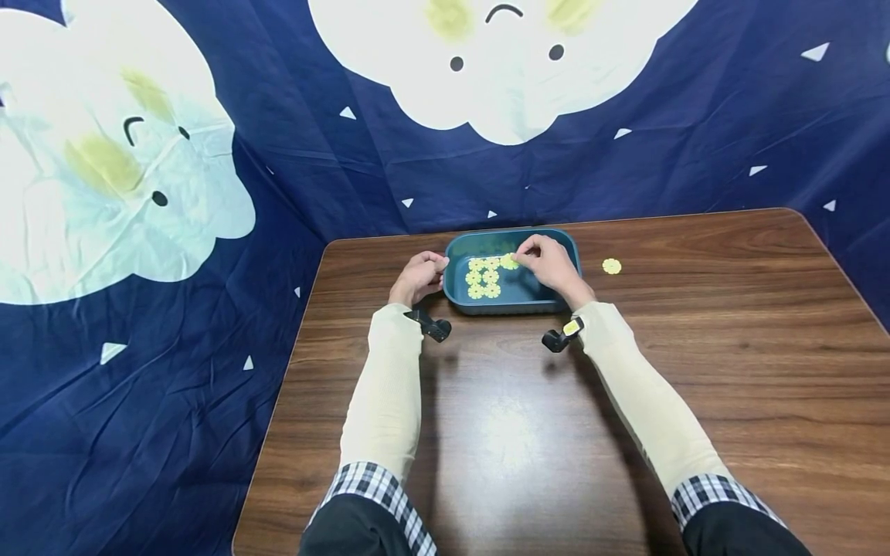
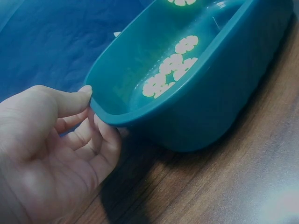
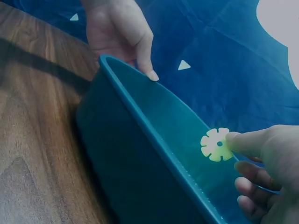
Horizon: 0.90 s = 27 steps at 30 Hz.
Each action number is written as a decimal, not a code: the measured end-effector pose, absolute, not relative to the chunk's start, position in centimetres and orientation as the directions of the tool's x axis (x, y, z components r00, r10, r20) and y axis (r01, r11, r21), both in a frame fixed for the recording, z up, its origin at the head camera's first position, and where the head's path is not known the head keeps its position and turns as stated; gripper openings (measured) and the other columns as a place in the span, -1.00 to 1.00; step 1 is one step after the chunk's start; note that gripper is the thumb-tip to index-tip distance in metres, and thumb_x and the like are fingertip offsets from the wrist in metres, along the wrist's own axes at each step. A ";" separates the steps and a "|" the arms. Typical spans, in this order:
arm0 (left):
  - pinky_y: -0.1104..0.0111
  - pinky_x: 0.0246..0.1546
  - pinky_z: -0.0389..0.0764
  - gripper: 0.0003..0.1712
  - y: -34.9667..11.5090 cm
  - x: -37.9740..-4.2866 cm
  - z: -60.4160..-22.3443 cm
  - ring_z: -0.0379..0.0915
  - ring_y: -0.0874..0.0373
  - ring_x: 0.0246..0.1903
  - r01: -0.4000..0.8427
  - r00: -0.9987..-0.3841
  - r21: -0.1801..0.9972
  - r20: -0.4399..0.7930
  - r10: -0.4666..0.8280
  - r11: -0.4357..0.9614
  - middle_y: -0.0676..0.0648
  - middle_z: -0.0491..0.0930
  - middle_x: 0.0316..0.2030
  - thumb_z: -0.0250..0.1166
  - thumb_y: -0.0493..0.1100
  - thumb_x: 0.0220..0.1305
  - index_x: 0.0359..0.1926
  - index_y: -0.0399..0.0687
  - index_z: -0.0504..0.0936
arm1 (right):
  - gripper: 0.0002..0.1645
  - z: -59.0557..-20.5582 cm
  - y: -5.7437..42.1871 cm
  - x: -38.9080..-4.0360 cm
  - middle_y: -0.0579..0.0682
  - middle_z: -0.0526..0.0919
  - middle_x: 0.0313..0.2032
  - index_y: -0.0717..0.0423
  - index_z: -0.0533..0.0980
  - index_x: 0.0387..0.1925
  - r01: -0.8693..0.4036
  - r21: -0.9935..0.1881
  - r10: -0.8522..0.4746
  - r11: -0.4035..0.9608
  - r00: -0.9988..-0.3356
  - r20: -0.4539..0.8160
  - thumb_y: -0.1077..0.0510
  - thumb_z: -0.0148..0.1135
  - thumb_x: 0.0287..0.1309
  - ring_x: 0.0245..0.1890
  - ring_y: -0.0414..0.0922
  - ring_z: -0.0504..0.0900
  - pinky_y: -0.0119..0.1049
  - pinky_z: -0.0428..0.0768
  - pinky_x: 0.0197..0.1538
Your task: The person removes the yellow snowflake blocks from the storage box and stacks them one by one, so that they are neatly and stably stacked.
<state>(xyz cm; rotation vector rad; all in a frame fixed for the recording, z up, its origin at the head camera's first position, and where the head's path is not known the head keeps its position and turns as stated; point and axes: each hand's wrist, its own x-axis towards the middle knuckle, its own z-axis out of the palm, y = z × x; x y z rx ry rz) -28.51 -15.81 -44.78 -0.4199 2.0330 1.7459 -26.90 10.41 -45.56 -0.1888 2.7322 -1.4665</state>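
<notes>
One yellow disc [image 3: 211, 141], pinched by the right hand [image 1: 552, 266] over the tub [image 1: 511, 309], whose rim [image 2: 145, 113] the left hand [image 1: 420, 276] grips; a slack pinch could drop it onto the discs [image 1: 474, 292] inside.

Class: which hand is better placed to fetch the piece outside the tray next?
Probably the right hand: nearer the outside piece, once it releases its pinched piece; the left hand grips the tray.

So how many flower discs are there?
8 visible: six yellow flower-shaped discs inside the teal tub in three rows of two, one pinched in the right hand, one on the wooden table right of the tub. The right hand may hide more.
</notes>
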 end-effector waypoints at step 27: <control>0.39 -0.36 0.42 -0.89 -15.8 -28.5 -44.8 0.32 0.20 -0.50 -0.479 -0.870 0.865 -0.490 0.052 0.148 -0.06 0.38 -0.39 0.12 -0.16 0.40 -0.25 -0.06 0.37 | -0.71 -44.7 14.8 -26.4 -0.03 0.51 -0.31 0.15 0.54 -0.23 -0.041 -0.893 0.090 0.447 -0.992 0.090 0.00 0.29 0.19 -0.29 -0.13 0.39 -0.37 0.34 -0.24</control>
